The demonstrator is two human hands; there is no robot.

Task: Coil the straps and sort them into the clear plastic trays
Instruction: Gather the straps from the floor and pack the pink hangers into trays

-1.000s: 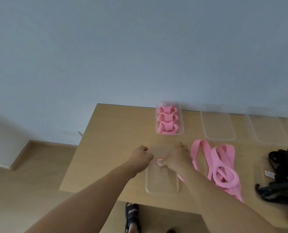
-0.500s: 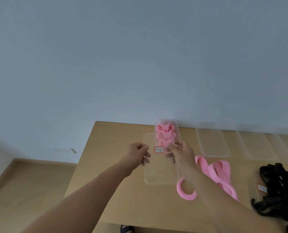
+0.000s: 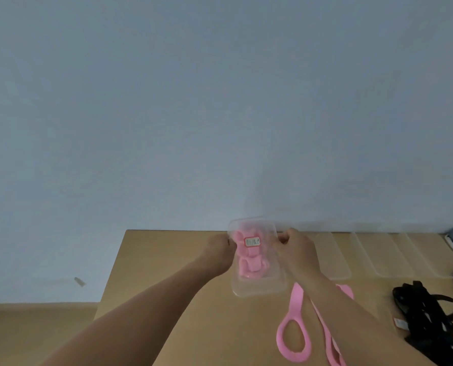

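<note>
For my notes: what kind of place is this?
Probably a plain room for sorting work: a wooden table against a bare wall, clear plastic trays in a row, loose pink straps.

Person shows two bare arms only. Left hand (image 3: 218, 249) and right hand (image 3: 296, 250) are bare, fingers and wrists uncovered. Left forearm (image 3: 140, 313) is bare from the wrist to the frame edge, and the right forearm (image 3: 352, 315) is the same. Both forearms look slim and smooth. The frame is soft, so nails and fine marks cannot be told.
</note>
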